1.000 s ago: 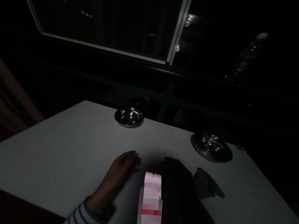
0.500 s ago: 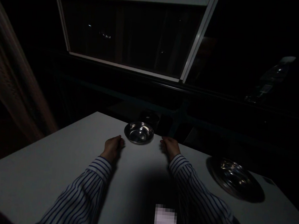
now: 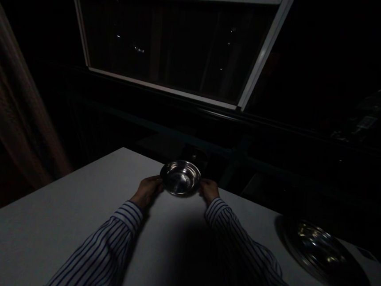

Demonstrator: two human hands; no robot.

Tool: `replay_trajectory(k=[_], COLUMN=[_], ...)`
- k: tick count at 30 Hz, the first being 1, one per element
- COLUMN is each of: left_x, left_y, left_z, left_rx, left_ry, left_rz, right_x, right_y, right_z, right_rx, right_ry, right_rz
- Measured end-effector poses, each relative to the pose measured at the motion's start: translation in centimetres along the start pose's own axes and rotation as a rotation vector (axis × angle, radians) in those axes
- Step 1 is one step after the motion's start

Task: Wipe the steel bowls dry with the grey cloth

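A shiny metal bowl [image 3: 180, 179], shallow and round, is near the far edge of the white table [image 3: 105, 202]. My left hand [image 3: 148, 190] grips its left rim, fingers closed at the edge. On the opposite side, my right hand [image 3: 209, 189] pinches the right rim. The bowl's inside faces me and holds nothing that I can see. Whether its base touches the table is hard to tell in the dim light. Striped sleeves cover both my forearms.
To the right, a larger shiny metal dish [image 3: 327, 256] lies on the table. A clear plastic bottle [image 3: 369, 114] stands in the dark beyond it. A curtain [image 3: 17, 96] hangs at the left, and a white-framed window [image 3: 162, 86] is behind the table.
Both hands have moved inward from beside the bowl and closed on its rim. The bowl appears slightly tipped toward me. The view has shifted, so the large dish sits further right.
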State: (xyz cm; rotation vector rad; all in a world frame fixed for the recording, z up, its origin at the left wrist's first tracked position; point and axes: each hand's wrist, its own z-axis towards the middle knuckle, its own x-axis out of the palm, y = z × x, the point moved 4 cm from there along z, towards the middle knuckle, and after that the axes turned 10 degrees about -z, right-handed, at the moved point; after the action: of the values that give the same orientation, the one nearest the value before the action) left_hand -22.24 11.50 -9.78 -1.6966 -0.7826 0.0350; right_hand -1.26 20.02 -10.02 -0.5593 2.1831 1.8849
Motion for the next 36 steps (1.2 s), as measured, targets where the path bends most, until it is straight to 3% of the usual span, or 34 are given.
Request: replay_trajectory(k=[4,9,15,19,23,29,36], left_x=[-0.1,1.1,3.6,5.4,7.5,9.6,9.6], left_y=[-0.9,-1.8,-0.4,1.0,2.4,5.1,6.8], left_z=[-1.0,-3.0,-6.3,-9.3,-11.5,-12.0,-12.0], left_rx=[0.052,0.087,0.039,-0.006,-0.063,-0.131,-0.167], left_ry=[0.056,0.144,0.249,0.348,0.448,0.483,0.468], left_rz=[-0.034,0.012,0.112,0.198,0.27,0.239,0.208], right_x=[-1.8,-5.6,-9.5,-12.5,-15.9,-18.8,-24.3], right_y=[1.0,2.8,3.0,1.3,-1.6,-4.9,-7.9], right_z=[-1.9,-7.0,-13.7,-16.4,-17.3,-18.4,-23.7], right_rx=[-0.083,-0.294,-0.383,-0.302,-0.195,-0.153,-0.239], right_ry=[-0.005,-0.017,-0.024,-0.036,-0.069,-0.058,-0.166], right_rz=[0.031,0.011,-0.071,-0.133,-0.269,-0.481,-0.754])
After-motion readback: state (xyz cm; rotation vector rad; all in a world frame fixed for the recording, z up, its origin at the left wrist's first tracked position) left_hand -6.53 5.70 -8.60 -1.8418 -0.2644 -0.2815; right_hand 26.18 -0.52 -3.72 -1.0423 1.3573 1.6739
